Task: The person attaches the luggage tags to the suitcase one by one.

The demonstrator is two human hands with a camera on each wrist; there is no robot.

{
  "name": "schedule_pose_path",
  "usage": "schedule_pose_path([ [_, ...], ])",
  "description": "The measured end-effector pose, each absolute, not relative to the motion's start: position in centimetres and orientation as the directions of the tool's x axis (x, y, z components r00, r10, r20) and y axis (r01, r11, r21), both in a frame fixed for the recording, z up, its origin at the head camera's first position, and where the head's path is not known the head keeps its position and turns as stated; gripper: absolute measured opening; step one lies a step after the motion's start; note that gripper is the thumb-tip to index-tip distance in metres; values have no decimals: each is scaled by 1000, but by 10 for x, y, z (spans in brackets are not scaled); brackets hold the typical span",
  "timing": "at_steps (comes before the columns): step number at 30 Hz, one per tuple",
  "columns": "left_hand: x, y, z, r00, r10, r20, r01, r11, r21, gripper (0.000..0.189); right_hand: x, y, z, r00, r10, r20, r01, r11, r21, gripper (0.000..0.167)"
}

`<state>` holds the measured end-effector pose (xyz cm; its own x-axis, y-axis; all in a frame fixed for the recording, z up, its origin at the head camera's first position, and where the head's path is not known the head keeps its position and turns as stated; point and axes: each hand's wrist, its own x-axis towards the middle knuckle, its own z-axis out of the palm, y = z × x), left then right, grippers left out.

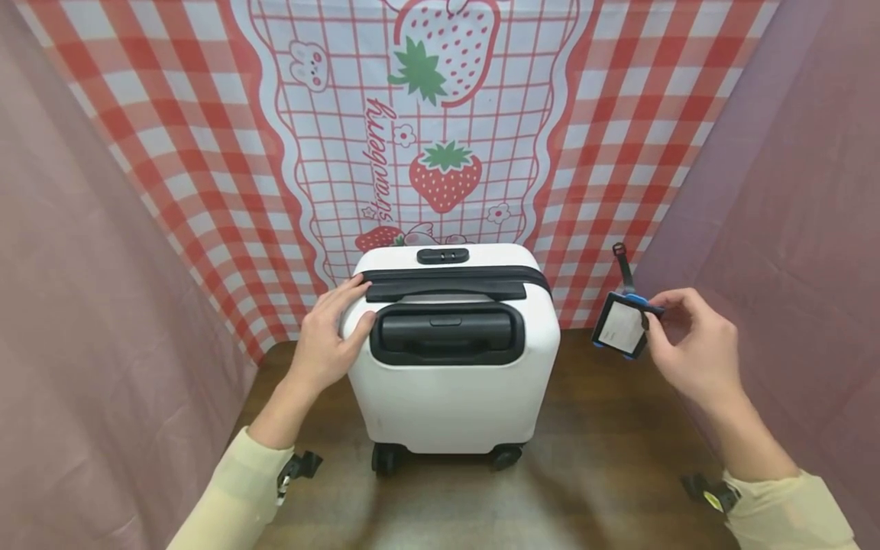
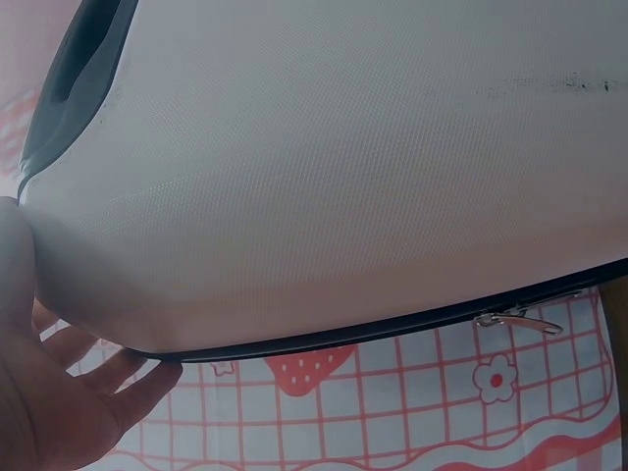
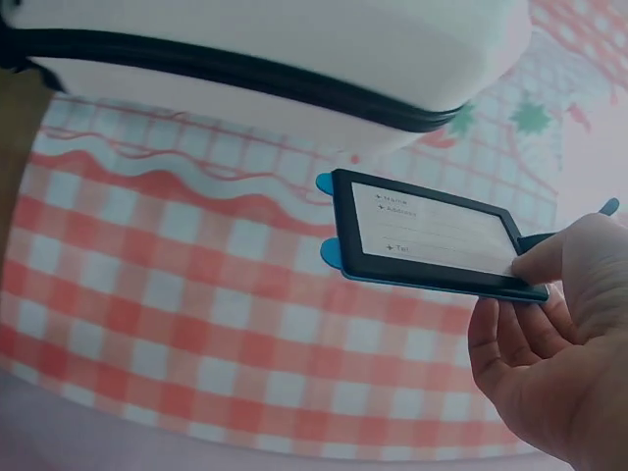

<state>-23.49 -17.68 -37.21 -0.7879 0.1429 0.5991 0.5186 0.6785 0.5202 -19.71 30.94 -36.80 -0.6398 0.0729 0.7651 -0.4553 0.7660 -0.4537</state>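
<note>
A small white suitcase (image 1: pixel 454 405) stands upright with a black handle recess, a black top handle (image 1: pixel 447 289) and a combination lock (image 1: pixel 443 256). My left hand (image 1: pixel 330 332) rests on its upper left corner, thumb beside the recess and fingers along the top edge. In the left wrist view those fingers (image 2: pixel 108 383) lie against the suitcase near its zipper seam. Off to the suitcase's right, my right hand (image 1: pixel 697 347) pinches a luggage tag (image 1: pixel 619 327) by one edge. The tag has a black frame, blue parts and a white name card (image 3: pixel 432 231); its strap (image 1: pixel 622 267) sticks upward, buckle at the end.
A red-and-white checked cloth with strawberries (image 1: pixel 445 176) hangs behind the suitcase. Pinkish curtains (image 1: pixel 89 344) flank both sides. The suitcase's wheels (image 1: pixel 506 457) stand on a brown wooden surface (image 1: pixel 440 504). A metal zipper pull (image 2: pixel 520 321) hangs at the seam.
</note>
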Motion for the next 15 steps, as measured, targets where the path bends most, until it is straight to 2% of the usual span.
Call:
schedule_pose_path([
  [8, -235, -177, -372, -784, 144, 604, 522, 679, 516, 52, -190, 298, -350, -564, 84, 821, -524, 732, -435, 19],
  [15, -235, -176, -372, -790, 146, 596, 515, 685, 515, 52, -183, 283, -334, -558, 78, 826, -577, 679, -454, 21],
])
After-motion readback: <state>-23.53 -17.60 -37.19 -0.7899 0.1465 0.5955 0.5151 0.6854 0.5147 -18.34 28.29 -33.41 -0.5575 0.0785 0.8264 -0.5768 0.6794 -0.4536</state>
